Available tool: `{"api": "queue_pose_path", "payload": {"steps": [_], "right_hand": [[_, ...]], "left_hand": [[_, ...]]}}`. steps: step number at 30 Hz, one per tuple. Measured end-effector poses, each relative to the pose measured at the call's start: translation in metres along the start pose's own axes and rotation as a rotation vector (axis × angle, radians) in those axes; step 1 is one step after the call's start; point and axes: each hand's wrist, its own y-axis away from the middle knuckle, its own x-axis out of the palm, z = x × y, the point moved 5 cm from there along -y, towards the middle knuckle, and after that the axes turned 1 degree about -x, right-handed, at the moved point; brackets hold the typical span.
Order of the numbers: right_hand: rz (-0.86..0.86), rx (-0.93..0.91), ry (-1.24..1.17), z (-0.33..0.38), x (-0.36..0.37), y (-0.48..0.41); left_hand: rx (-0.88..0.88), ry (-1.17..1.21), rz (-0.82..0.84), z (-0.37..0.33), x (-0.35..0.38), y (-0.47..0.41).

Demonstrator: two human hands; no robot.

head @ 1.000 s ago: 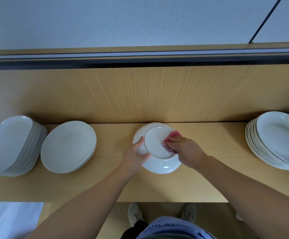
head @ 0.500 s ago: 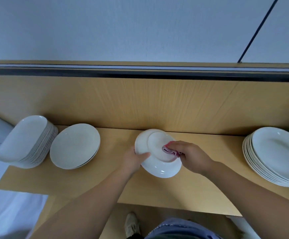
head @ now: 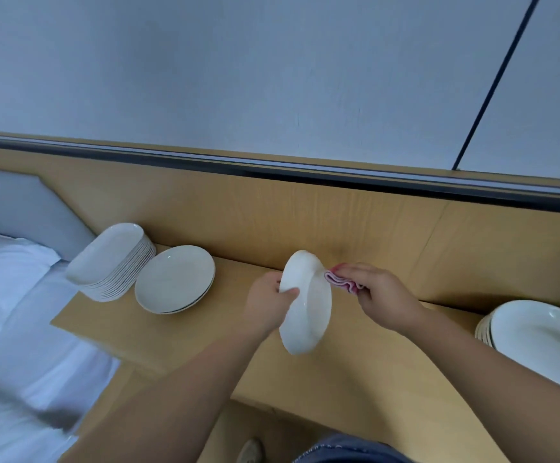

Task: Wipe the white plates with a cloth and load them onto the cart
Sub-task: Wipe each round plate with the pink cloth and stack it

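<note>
**Stock on view: 1 plate in hand, 3 stacks on the counter**

**Item 1, held plate** (head: 308, 309). White, round, tipped steeply so that it stands almost on edge. It sits over the middle of the wooden counter (head: 205, 332), between your 2 hands. Whether its lower rim touches the wood cannot be told.

**Item 2, your left hand** (head: 266, 305). It grips the plate at its left rim. The thumb lies across the near face, and the other fingers are curled behind the plate, mostly hidden.

**Item 3, your right hand** (head: 383, 295). Its fingers are curled together and, with the thumb, pinch the cloth.

**Item 4, cloth** (head: 340, 283). Pink, folded in several layers, with its folded edge touching the upper right rim of the held plate.

**Item 5, left stack** (head: 113, 262). 1 tall pile of white plates at the counter's far left end, leaning outward.

**Item 6, low stack** (head: 175, 279). A few white plates, just beside item 5 on its right and well apart from your hands.

**Item 7, right stack** (head: 539, 332). White plates at the counter's right end, cut off by the frame edge.

**Item 8, surroundings.** A bed with white sheets (head: 8, 315) lies left of the counter. A wooden back panel (head: 305, 215) rises behind it.
</note>
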Motion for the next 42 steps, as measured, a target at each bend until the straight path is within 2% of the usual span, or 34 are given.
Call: {"api": "queue_pose_path", "payload": {"steps": [3, 8, 15, 23, 29, 36, 42], "right_hand": [[0.011, -0.034, 0.002, 0.000, 0.000, 0.000], [0.064, -0.026, -0.025, 0.001, 0.013, -0.001], [0.105, -0.050, -0.020, 0.017, 0.032, -0.021], [0.120, -0.106, 0.042, 0.042, 0.068, -0.052], [0.132, -0.055, 0.076, 0.059, 0.102, -0.071], [0.088, -0.038, 0.077, 0.074, 0.130, -0.091], [0.076, -0.012, 0.069, 0.083, 0.151, -0.099]], "left_hand": [[0.062, -0.294, -0.094, -0.008, -0.017, 0.007], [0.163, -0.626, -0.223, 0.000, -0.044, 0.017], [0.126, -0.797, -0.310, 0.028, -0.089, 0.018], [0.132, -0.829, -0.271, 0.077, -0.126, -0.005], [0.111, -0.867, -0.192, 0.110, -0.153, -0.027], [0.132, -0.979, -0.037, 0.145, -0.175, -0.056], [0.088, -0.940, 0.132, 0.176, -0.176, -0.074]]}}
